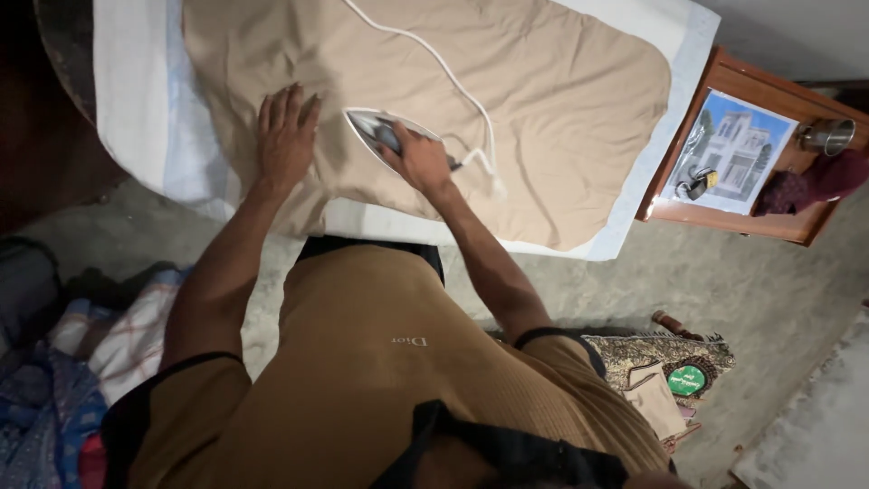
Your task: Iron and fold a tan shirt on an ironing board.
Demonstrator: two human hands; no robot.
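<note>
A beige cloth (543,100) lies spread over a white padded board (136,109). My left hand (284,136) rests flat on the cloth, fingers spread, just left of the iron. My right hand (418,158) grips the handle of a white and grey clothes iron (376,129), whose sole sits on the cloth with its tip pointing left. A white cord (453,77) runs from the iron's rear up across the cloth to the top edge.
A wooden side table (724,213) stands at the right with a picture, a metal cup (828,136), a dark red cloth and keys. A pile of clothes (63,380) lies on the floor at the left. A patterned bag (665,367) lies at the lower right.
</note>
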